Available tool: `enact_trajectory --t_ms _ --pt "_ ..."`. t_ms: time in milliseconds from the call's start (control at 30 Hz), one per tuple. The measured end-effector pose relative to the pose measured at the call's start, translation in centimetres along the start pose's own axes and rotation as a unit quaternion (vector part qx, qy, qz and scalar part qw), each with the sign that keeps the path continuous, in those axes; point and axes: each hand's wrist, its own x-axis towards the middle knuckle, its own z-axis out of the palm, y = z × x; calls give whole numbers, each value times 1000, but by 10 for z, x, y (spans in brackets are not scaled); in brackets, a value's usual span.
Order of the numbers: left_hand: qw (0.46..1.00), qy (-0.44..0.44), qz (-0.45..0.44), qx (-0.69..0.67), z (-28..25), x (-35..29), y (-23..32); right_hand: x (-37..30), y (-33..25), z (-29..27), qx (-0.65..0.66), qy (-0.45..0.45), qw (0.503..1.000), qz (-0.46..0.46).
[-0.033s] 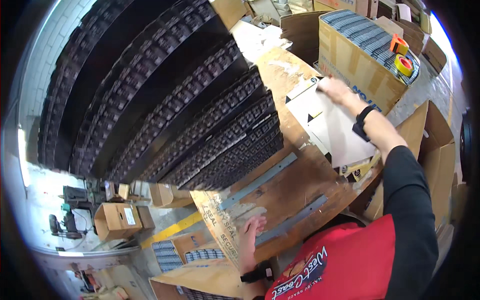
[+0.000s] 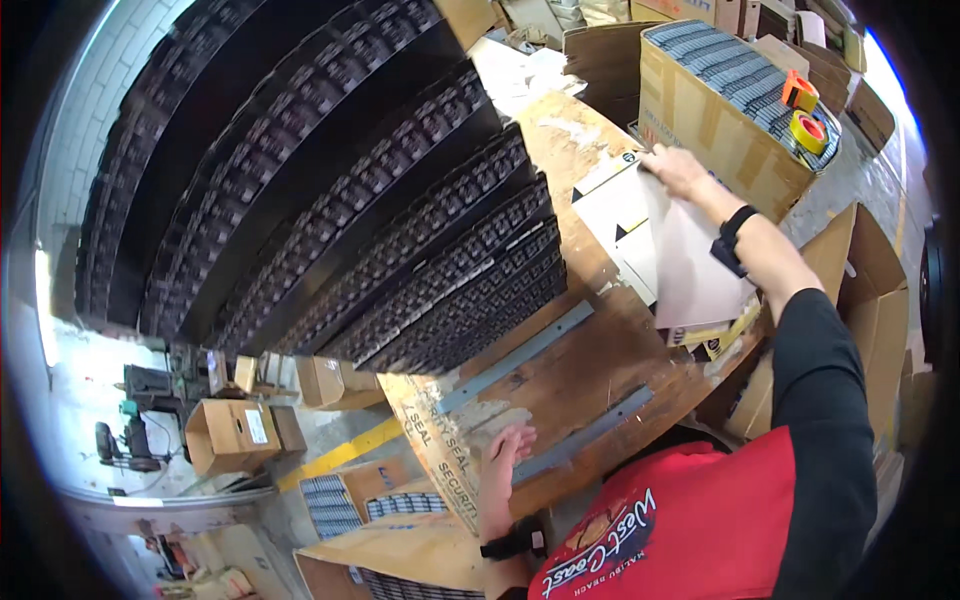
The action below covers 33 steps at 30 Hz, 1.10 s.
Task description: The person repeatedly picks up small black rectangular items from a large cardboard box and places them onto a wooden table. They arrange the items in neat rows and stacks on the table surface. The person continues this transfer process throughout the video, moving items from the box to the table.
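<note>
My right hand (image 2: 682, 172) is closed on the top corner of a thin pale sheet (image 2: 695, 265), which bends as it comes up off a stack. White sheets with black triangles and yellow strips (image 2: 610, 215) lie beneath it and to its left on the wooden table. My left hand (image 2: 508, 455) is at the table's near left edge, holding nothing, its fingers loosely apart. Between my hands is the brown tabletop (image 2: 600, 360), with two grey metal strips (image 2: 590, 435) fixed across it.
A tall black rack with rows of small dark parts (image 2: 330, 200) fills the left. Behind my right hand stands a carton (image 2: 720, 120) of grey pieces with tape rolls (image 2: 808, 130) on top. Open cartons (image 2: 860, 330) stand right, and another (image 2: 400, 550) below left.
My right hand has moved slightly, and the pale sheet has shifted right and curled up, showing more of the sheets underneath. My left hand stays in nearly the same place.
</note>
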Motion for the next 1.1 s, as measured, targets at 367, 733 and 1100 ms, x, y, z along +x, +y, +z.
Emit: enact_trajectory --t_ms 367,733,1100 --pt "995 69 11 -76 9 43 -23 -84 -155 -54 119 -325 934 85" --pt "712 232 176 639 12 53 -88 -148 -254 -5 57 -309 949 -5" --pt "595 123 357 710 -52 81 -65 -141 -226 53 303 -141 931 -147"
